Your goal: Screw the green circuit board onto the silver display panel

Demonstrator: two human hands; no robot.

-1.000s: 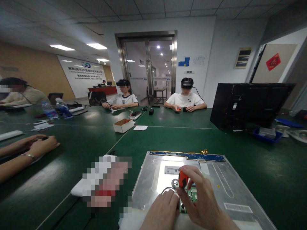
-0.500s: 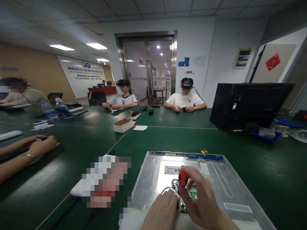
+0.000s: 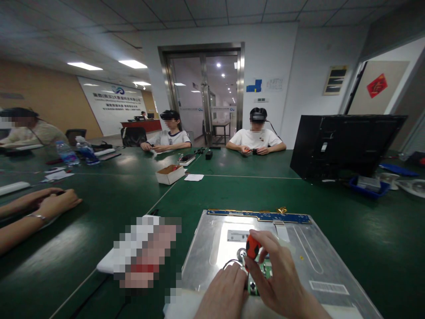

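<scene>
A screwdriver with an orange and black handle [image 3: 253,247] stands nearly upright between the thumb and fingers of my right hand [image 3: 283,277]. Its shaft points down at a small green circuit board [image 3: 268,268], partly covered by my hands. The board lies on a silver metal-backed display panel [image 3: 199,268]. Beside the shaft, my left hand [image 3: 223,289] rests with its fingers bent and pressed together at the board's edge; its fingertips are hidden. A dark cable and a round metal part [image 3: 241,254] show just above it.
Along the panel's far edge runs a blue circuit strip [image 3: 239,215]. A black monitor [image 3: 345,146] and a blue tray [image 3: 368,188] stand at right. A white box [image 3: 170,174] is farther off. Another person's hands [image 3: 59,201] are at left; people sit across the green table [image 3: 259,192].
Almost nothing differs. The screwdriver handle has turned slightly in my right hand's fingers, while my left hand and the panel stay in place.
</scene>
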